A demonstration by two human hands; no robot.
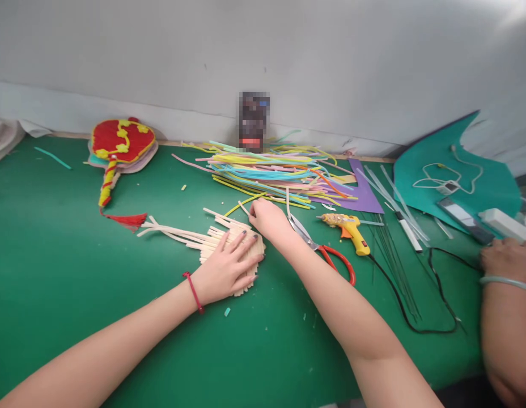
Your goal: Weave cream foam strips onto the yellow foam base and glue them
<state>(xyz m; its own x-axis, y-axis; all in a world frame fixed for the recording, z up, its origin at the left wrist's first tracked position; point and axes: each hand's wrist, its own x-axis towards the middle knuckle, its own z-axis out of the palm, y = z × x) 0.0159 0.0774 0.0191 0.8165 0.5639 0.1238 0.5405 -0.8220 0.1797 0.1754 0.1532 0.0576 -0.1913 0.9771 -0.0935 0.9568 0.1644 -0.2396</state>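
Observation:
My left hand (229, 266) lies flat, fingers spread, on a panel of cream pipe cleaners (208, 249) laid side by side on the green table. Long uncut ends of the panel stick out to the left. Just beyond its upper right corner, my right hand (269, 218) is closed in a pinch on a cream pipe cleaner (243, 207), whose tip pokes out from the fingers. Scissors with red handles (337, 263) lie partly hidden beneath my right forearm. Beside them rests a yellow hot glue gun (347, 226).
A heap of coloured pipe cleaners (263, 175) lies along the wall, below a blurred phone (253, 122). A red fan-shaped craft piece (123, 141) with a tassel is at left. Thin wires (393, 260), a black cord, teal foam (467, 170) and another person's hand (507, 258) occupy the right.

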